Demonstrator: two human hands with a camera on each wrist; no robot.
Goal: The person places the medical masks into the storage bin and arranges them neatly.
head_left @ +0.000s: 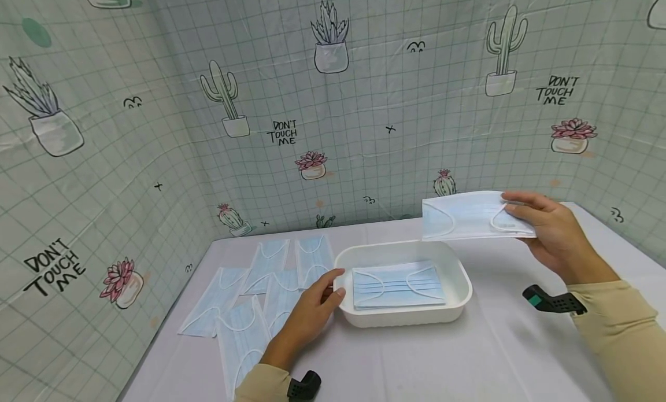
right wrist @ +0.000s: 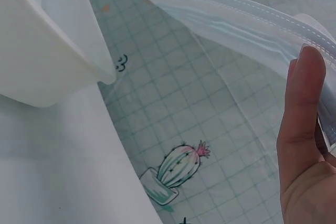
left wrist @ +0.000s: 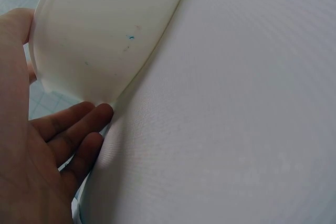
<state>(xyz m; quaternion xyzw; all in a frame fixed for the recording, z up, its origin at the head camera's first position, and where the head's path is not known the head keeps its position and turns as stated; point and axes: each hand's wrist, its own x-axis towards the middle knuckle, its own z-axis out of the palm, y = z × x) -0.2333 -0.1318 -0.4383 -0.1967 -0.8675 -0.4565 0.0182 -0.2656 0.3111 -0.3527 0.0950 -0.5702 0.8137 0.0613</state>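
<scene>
My right hand (head_left: 554, 234) pinches a light blue face mask (head_left: 463, 216) by its right end, held up in the air above the back right of the white plastic tub (head_left: 406, 316). In the right wrist view the thumb lies along the mask (right wrist: 231, 22). My left hand (head_left: 309, 309) grips the tub's left rim between thumb and fingers; in the left wrist view the lower fingers (left wrist: 79, 135) lie by the tub's base. Inside the tub lies a stack of blue masks (head_left: 398, 286), ear loops on top.
Several loose blue masks (head_left: 241, 327) lie spread on the white-covered table (head_left: 395, 367) left of the tub, partly overlapping. A patterned cloth with cactus drawings (head_left: 364, 113) stands as a wall behind and at both sides. Black bands (head_left: 554, 301) are on both wrists.
</scene>
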